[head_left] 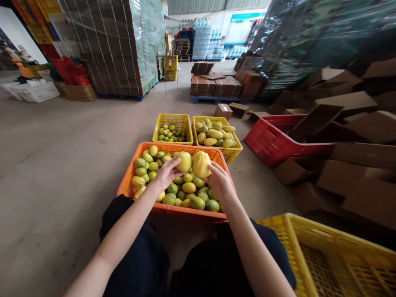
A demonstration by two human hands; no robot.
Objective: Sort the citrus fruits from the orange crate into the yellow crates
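My left hand [168, 172] is closed around a yellow papaya [184, 161], fingers and thumb on its left side. Another yellow papaya [201, 164], slightly larger and ribbed, is gripped by my right hand [219, 180] from the right. Both fruits are held up side by side above an orange crate [126, 175]. Inside that crate lie many green and yellow papayas [188, 187], partly covered from view by my hands and forearms.
Behind the orange crate stand two yellow crates [156, 126] holding more papayas. A red crate [262, 142] and a heap of cardboard boxes [355, 173] lie to the right. Another yellow crate [289, 235] is by my right knee. Wrapped pallet stacks [114, 45] stand farther back.
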